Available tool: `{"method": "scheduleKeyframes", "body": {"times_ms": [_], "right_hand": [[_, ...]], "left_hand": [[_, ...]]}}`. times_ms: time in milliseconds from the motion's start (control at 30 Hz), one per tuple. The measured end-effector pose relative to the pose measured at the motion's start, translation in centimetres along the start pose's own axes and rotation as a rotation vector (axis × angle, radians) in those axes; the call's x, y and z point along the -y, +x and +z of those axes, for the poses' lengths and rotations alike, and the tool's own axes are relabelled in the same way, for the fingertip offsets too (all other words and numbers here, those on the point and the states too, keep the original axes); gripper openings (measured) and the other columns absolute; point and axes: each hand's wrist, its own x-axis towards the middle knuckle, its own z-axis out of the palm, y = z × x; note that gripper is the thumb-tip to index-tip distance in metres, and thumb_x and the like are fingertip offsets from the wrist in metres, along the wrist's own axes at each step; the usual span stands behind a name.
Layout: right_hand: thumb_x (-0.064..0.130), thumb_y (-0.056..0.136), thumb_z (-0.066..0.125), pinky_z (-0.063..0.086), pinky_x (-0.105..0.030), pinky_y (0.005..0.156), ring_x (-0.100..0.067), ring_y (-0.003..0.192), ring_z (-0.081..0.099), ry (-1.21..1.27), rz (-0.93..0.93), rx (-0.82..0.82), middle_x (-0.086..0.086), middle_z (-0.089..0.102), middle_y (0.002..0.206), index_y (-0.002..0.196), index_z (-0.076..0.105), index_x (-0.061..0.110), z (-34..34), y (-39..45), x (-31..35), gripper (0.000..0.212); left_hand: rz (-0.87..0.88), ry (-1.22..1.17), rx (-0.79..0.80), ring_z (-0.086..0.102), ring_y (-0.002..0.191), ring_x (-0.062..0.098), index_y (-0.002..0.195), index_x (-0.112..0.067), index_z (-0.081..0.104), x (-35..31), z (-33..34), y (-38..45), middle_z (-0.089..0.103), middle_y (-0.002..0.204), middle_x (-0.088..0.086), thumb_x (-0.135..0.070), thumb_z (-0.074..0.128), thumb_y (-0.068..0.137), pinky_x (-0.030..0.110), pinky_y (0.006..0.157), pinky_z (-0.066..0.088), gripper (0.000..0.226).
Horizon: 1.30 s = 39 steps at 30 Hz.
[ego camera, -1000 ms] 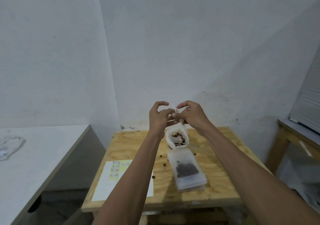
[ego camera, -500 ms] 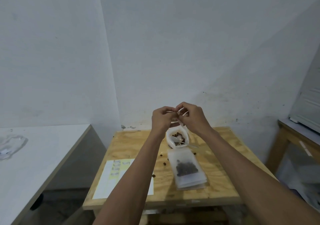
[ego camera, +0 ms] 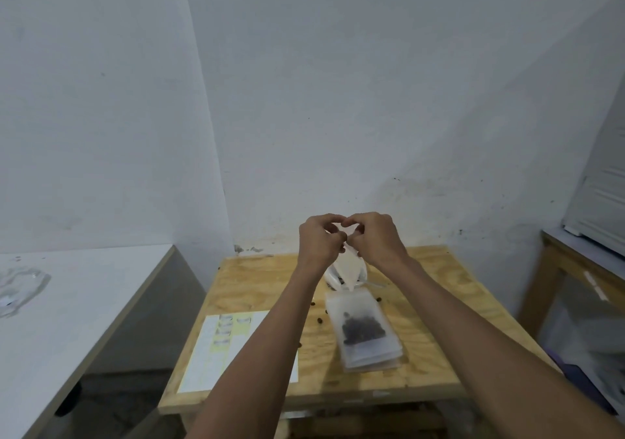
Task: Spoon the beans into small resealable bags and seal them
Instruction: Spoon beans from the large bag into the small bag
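My left hand and my right hand meet in the air above the wooden table, both pinching the top edge of a small translucent resealable bag that hangs down between them. Behind the hanging bag stands a white bowl with dark beans, mostly hidden; a spoon handle sticks out to its right. A stack of flat bags lies nearer to me, the top one holding dark beans. Loose beans are scattered on the wood.
A white sheet of paper with yellow marks lies at the table's front left. A white counter with a clear plastic item stands to the left across a gap. A second wooden table is at the right.
Both hands have stayed together at the bag's top, fingers shifting along its edge. The bag now hangs lower and covers most of the bowl.
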Motion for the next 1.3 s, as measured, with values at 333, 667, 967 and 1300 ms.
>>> {"method": "scheduleKeyframes", "body": {"times_ms": [333, 667, 967, 1300], "right_hand": [[-0.001, 0.09, 0.057, 0.059, -0.034, 0.08, -0.016, 0.065, 0.067, -0.021, -0.048, -0.063, -0.001, 0.069, 0.091, 0.121, 0.076, 0.019, -0.8, 0.1, -1.2, 0.042], [0.001, 0.097, 0.057, 0.063, -0.036, 0.077, -0.016, 0.07, 0.061, 0.382, -0.088, 0.067, -0.005, 0.063, 0.085, 0.118, 0.074, 0.018, -1.7, 1.2, -0.8, 0.032], [0.002, 0.097, 0.063, 0.059, -0.025, 0.066, -0.005, 0.072, 0.064, 0.663, 0.016, 0.195, -0.004, 0.056, 0.086, 0.118, 0.075, 0.018, -1.7, 0.5, -1.5, 0.029], [0.02, 0.081, 0.083, 0.038, -0.014, 0.086, 0.0, 0.111, 0.058, 0.387, -0.063, -0.004, 0.008, 0.065, 0.119, 0.081, 0.077, 0.018, 0.8, 0.2, -1.4, 0.007]], "left_hand": [[0.188, 0.299, 0.047, 0.056, 0.066, 0.013, 0.103, -0.019, 0.079, 0.0, -0.9, 1.0, 0.061, 0.075, 0.006, -0.012, 0.067, 0.08, 0.033, 0.073, 0.053, 0.027], [0.466, 0.204, 0.232, 0.031, 0.148, 0.016, 0.134, -0.025, 0.048, 0.8, -2.3, 0.9, 0.049, 0.136, -0.016, -0.047, 0.083, 0.07, 0.054, 0.121, 0.022, 0.077], [0.591, 0.334, 0.059, 0.055, 0.116, 0.018, 0.149, -0.008, 0.04, 2.8, -1.6, 0.4, 0.055, 0.127, 0.004, -0.06, 0.081, 0.07, 0.036, 0.096, 0.05, 0.103], [0.477, 0.374, -0.008, 0.053, 0.116, 0.019, 0.145, -0.013, 0.043, 4.7, -0.4, 0.1, 0.051, 0.133, 0.001, -0.067, 0.078, 0.066, 0.044, 0.097, 0.048, 0.102]]}}
